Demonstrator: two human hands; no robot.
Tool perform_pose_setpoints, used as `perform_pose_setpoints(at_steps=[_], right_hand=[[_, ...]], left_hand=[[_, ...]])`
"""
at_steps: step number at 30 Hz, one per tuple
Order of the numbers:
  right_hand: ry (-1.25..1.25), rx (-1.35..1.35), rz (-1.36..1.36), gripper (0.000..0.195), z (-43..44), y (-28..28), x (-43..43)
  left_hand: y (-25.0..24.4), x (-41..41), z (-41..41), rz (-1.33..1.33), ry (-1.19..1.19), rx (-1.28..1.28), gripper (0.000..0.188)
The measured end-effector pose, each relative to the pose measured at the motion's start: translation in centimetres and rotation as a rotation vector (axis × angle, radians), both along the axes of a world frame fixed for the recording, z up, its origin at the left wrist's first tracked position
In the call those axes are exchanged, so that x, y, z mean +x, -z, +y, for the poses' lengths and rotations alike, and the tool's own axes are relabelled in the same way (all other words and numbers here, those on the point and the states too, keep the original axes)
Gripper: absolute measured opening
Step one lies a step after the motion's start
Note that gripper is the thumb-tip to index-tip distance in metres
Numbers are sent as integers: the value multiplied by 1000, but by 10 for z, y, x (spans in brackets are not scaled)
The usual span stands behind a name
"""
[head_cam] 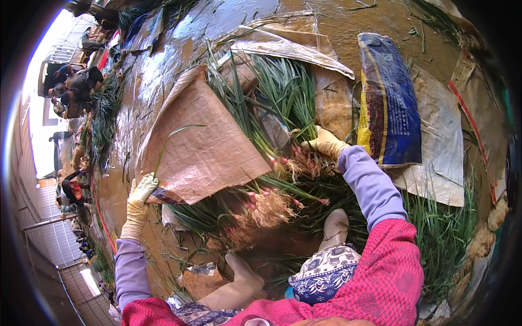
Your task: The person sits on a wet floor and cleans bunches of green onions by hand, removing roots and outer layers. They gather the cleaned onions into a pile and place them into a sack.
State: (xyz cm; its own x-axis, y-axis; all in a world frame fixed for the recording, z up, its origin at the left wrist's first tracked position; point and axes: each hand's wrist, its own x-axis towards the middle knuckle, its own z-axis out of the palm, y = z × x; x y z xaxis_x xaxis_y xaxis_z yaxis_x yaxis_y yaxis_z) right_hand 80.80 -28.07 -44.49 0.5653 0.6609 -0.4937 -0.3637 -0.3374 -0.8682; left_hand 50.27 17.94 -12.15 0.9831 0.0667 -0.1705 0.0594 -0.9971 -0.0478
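Observation:
My left hand, in a pale yellow glove, grips the near left corner of a brown woven plastic sheet. A single green leaf rises from its fingertips. My right hand, gloved likewise, is closed around the lower stems of a bunch of green onions, just above the pink bulbs and roots. Another green onion bundle lies between that bunch and the sheet. Closer to me, more green onions show their pale roots, their leaves partly hidden under the sheet.
A blue and yellow printed sack lies at right over a whitish woven sack. Loose green leaves heap at my right. My boots stand on wet, muddy ground. Several people are far left beside piled greens.

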Motion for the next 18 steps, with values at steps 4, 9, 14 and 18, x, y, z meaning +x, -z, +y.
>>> perform_pose_setpoints(at_steps=[4, 9, 14, 18], right_hand=[[15, -315, -360, 76, -13, 14, 13], [-15, -644, -517, 101, -11, -5, 21], [359, -44, -563, 95, -6, -77, -16], [100, 422, -426, 102, 5, -119, -73]], left_hand=[[8, -23, 9, 220, -52, 181, 46], [43, 5, -13, 94, -113, 157, 56], [26, 102, -50, -549, -93, -201, 53], [-1, 219, -116, -717, -101, -278, 82]])
